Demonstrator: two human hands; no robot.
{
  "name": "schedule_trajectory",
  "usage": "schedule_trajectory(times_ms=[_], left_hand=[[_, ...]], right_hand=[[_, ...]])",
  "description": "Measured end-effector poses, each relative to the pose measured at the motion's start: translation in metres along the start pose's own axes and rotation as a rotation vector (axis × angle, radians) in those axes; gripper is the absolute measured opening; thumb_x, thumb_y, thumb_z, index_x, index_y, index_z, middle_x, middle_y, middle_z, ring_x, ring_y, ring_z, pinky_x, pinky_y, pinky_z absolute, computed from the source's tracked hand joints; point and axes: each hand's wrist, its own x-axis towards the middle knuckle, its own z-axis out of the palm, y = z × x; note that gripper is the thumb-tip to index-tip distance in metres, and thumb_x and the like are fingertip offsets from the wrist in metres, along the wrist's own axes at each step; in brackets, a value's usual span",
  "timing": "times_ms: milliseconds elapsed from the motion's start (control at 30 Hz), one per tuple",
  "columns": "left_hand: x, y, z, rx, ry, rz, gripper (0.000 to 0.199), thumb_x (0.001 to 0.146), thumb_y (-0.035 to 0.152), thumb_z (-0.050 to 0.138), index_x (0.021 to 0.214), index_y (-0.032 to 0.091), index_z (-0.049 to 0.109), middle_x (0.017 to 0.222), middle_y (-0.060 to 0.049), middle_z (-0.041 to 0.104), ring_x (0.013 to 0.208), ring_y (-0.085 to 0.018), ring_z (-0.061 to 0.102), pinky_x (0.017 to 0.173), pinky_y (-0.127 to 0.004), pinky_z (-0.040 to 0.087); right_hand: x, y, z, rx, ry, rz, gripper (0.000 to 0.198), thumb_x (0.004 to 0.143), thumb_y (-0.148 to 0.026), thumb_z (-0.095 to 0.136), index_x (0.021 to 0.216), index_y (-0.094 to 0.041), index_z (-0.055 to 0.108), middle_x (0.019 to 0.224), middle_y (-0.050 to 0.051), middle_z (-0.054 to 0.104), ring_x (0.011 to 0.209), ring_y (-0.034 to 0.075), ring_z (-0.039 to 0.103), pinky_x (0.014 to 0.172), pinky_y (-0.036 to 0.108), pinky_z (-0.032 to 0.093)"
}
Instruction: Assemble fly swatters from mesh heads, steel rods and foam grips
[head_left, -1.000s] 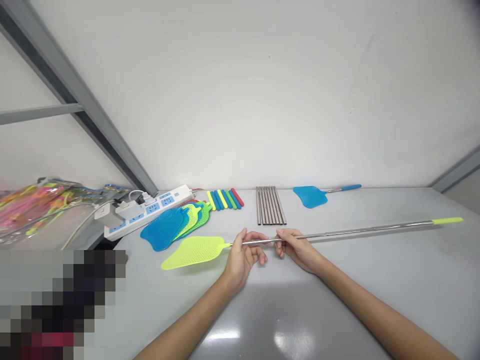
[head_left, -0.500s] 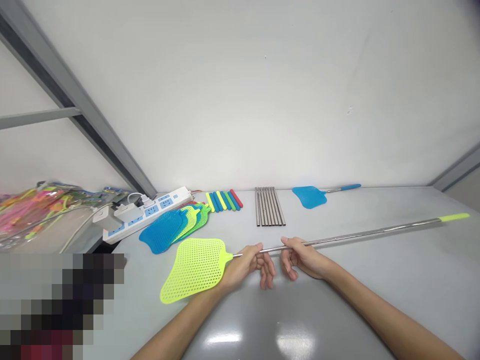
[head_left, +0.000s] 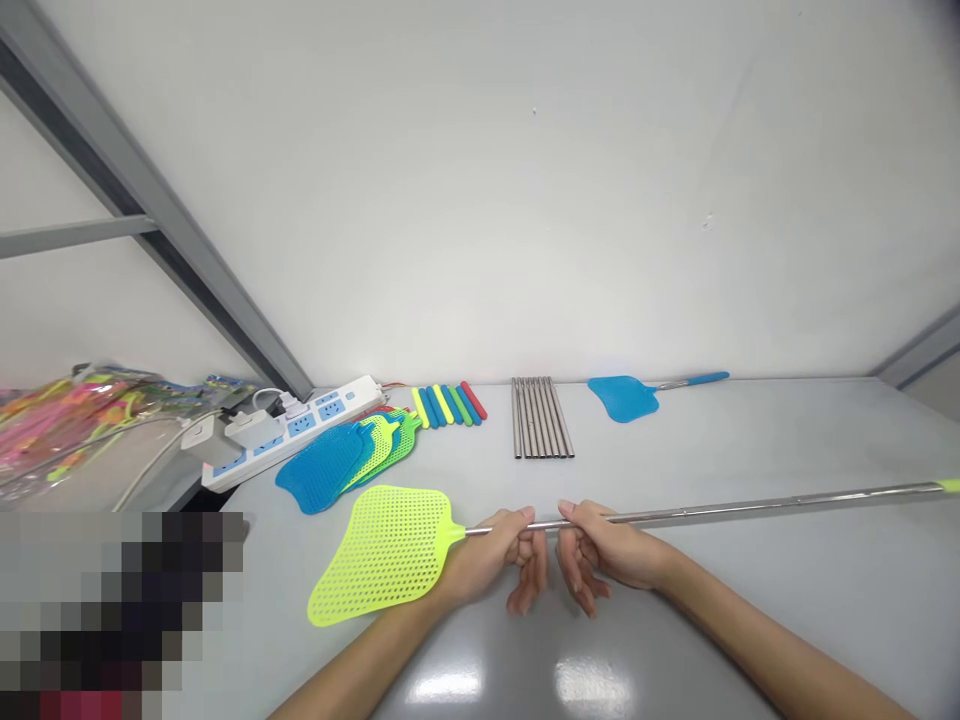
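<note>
A fly swatter [head_left: 386, 555] with a perforated yellow head and a long, extended metal rod lies across both my hands. My left hand [head_left: 502, 555] pinches the rod close to the head, thumb on top and fingers curled below. A short gap to the right, my right hand [head_left: 600, 548] pinches the same rod between thumb and fingers. The rod runs on to the right, where the yellow grip [head_left: 950, 486] is cut off by the view's edge. The swatter head hangs over my left forearm.
At the left lie stacked swatter heads [head_left: 322, 465] beside a white power strip [head_left: 300, 425] with plugs and cables. Coloured grips [head_left: 450, 405], metal rods [head_left: 541, 418] and a blue swatter [head_left: 622, 398] lie along the wall. Bagged colourful items [head_left: 90, 420] sit far left.
The swatter's rod is drawn out longer, its yellow grip now farther right and partly out of view. Both hands have come slightly lower and still pinch the rod.
</note>
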Motion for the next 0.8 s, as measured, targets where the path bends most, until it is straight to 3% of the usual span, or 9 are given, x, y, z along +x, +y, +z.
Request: schedule_trajectory(times_ms=[267,467,600,700,800], left_hand=[[-0.005,-0.003,0.010,0.143,0.094,-0.001,0.050,0.082,0.042,0.026,0.048,0.016,0.051,0.034,0.001,0.045,0.039,-0.011,0.043,0.062,-0.026,0.037],[0.001,-0.015,0.010,0.165,0.037,0.032,0.055,0.082,0.047,0.019,0.048,0.016,0.050,0.033,0.001,0.042,0.035,-0.010,0.040,0.052,-0.025,0.036],[0.002,-0.016,0.011,0.234,0.199,0.025,0.053,0.081,0.046,0.022,0.045,0.017,0.048,0.032,0.002,0.042,0.036,-0.011,0.040,0.049,-0.024,0.034],[0.001,-0.011,0.010,0.352,0.324,0.119,0.047,0.081,0.043,0.028,0.048,0.018,0.049,0.039,0.001,0.047,0.045,-0.012,0.046,0.054,-0.023,0.035],[0.002,-0.005,0.006,0.598,0.300,0.285,0.037,0.079,0.042,0.036,0.060,0.017,0.057,0.060,-0.002,0.056,0.063,-0.015,0.050,0.065,-0.025,0.036]], right_hand=[[0.001,0.002,0.012,0.014,-0.077,-0.027,0.068,0.083,-0.047,0.016,0.045,-0.008,0.058,0.035,0.005,0.049,0.031,0.009,0.043,0.034,0.020,0.028],[0.000,-0.002,0.015,-0.003,-0.092,-0.013,0.069,0.082,-0.048,0.017,0.045,-0.008,0.060,0.034,0.005,0.048,0.032,0.010,0.044,0.039,0.022,0.033],[0.002,-0.001,0.014,0.042,-0.043,-0.026,0.065,0.083,-0.045,0.021,0.046,-0.008,0.059,0.037,0.005,0.050,0.033,0.010,0.045,0.038,0.022,0.033],[0.004,0.002,0.013,0.060,0.015,-0.045,0.060,0.082,-0.044,0.025,0.046,-0.008,0.058,0.041,0.006,0.053,0.034,0.011,0.047,0.037,0.022,0.032],[0.006,0.006,0.011,0.077,0.080,-0.059,0.057,0.082,-0.044,0.028,0.048,-0.008,0.057,0.040,0.005,0.052,0.035,0.012,0.049,0.036,0.021,0.032]])
